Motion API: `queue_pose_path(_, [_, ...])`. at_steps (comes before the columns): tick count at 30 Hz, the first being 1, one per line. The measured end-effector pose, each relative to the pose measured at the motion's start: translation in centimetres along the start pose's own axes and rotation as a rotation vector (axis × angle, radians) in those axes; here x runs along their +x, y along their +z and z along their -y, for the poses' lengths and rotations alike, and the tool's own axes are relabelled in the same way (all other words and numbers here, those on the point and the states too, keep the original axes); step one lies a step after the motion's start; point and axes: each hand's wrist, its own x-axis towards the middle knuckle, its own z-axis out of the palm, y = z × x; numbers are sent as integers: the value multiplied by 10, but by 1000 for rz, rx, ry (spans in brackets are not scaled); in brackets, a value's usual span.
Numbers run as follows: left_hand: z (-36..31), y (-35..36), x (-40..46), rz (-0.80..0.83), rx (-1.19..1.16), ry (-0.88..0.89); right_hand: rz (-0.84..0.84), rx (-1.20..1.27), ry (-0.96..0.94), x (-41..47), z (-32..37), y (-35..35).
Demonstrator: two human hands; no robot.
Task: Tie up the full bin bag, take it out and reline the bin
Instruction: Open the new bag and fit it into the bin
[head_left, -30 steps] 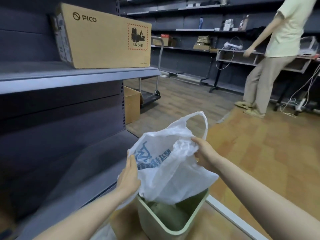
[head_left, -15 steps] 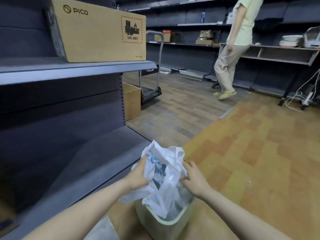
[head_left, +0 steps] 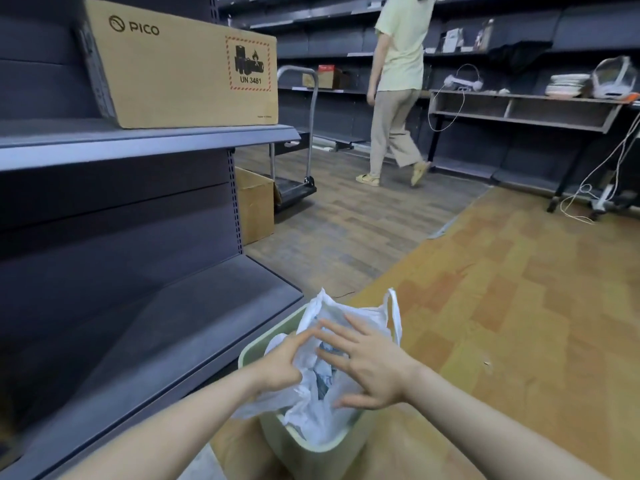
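Under both spread hands [head_left: 375,370], the white bag [head_left: 322,407] sits crumpled inside the bin [head_left: 311,452].

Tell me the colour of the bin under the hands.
Pale green bin, seen best in the head view.
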Motion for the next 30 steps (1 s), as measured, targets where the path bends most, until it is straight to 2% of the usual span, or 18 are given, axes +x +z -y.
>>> queue_pose_path(2, [0, 0, -2, 20, 77, 57, 163, -53, 35, -6, 0, 14])
queue_pose_path(5, [6, -5, -4, 38, 152, 67, 260, -52, 51, -13, -6, 26])
queue_pose_path(9, [13, -10, -2, 65, 208, 26, 277, 2, 92, -12, -4, 25])
queue_pose_path(11, [20, -13, 1, 59, 231, -16, 304, 45, 39, -15, -4, 30])
queue_pose_path(15, [27, -20, 4, 82, 442, -66, 160, 47, 26, -32, -11, 40])
queue_pose_path(17, [21, -22, -1, 27, 555, -48, 137, 67, 49, -43, -12, 43])
queue_pose_path(19, [17, -23, -9, -172, 654, 126, 175, 122, 105, -50, -9, 45])
queue_pose_path(21, [17, -20, -18, -366, 706, 450, 239, 176, 150, -51, -8, 41])
queue_pose_path(23, [21, -16, -23, -319, 888, 719, 344, 268, 147, -51, -8, 35])
queue_pose_path(25, [32, -19, -24, -112, 1128, 764, 365, 343, 161, -51, -8, 30])
queue_pose_path(27, [40, -29, -29, 47, 1210, 658, 331, 369, 156, -53, -8, 26])
queue_pose_path(28, [43, -34, -32, 32, 1236, 662, 318, 378, 152, -56, -8, 26])
queue_pose_path(30, [53, -45, -37, -111, 1247, 712, 299, 358, 143, -62, -9, 22])
